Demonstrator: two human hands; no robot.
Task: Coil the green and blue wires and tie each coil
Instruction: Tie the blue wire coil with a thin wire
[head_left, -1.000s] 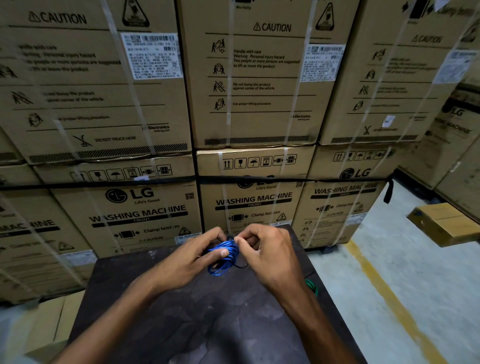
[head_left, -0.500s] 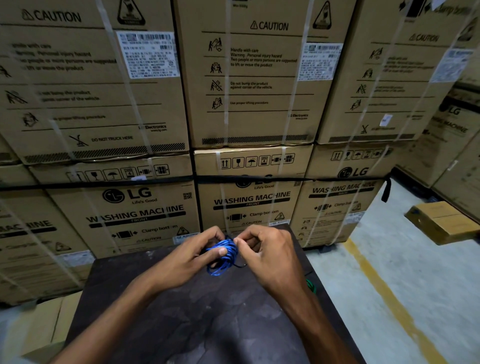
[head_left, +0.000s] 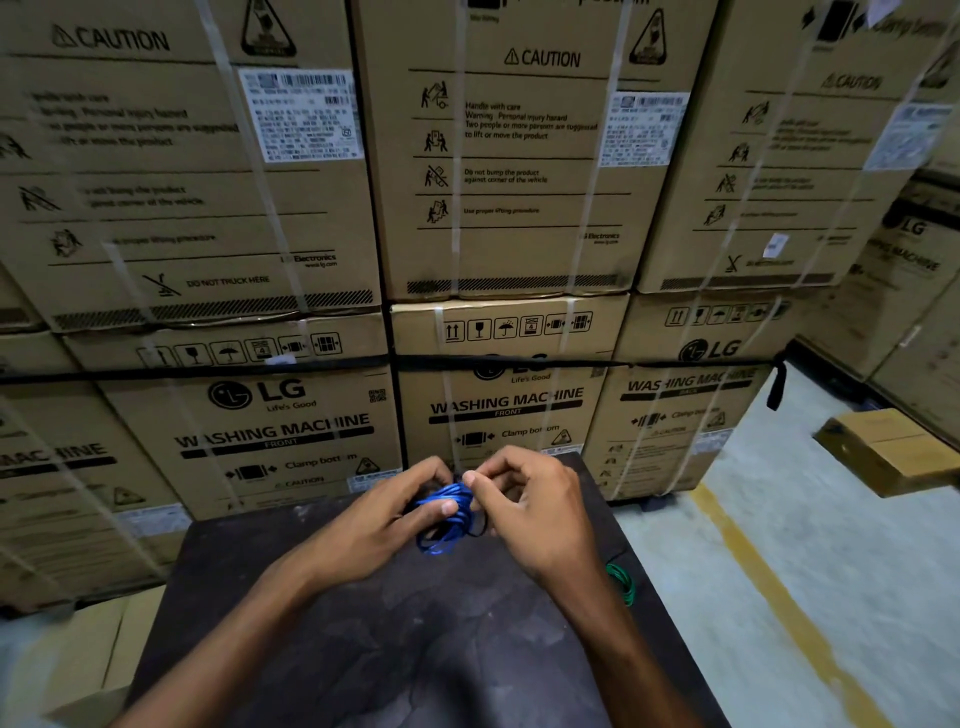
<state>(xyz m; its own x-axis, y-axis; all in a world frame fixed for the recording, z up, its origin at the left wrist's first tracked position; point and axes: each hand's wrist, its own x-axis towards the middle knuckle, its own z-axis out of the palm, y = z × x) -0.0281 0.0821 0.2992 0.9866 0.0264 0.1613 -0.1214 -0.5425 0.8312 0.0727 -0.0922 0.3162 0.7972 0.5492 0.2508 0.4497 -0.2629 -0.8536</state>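
Both hands grip the blue coil (head_left: 445, 514): left hand (head_left: 384, 512) should pinch the loops firmly while right hand (head_left: 530, 501) fingers tighten the tie.

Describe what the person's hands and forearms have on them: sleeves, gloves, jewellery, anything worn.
Nothing worn shows. The left hand and the right hand are bare, with no gloves, and no rings can be made out. Both forearms are uncovered as far as the bottom edge of the picture: no sleeve, cuff, watch or wristband is in view. The fingernails look short and unpainted.
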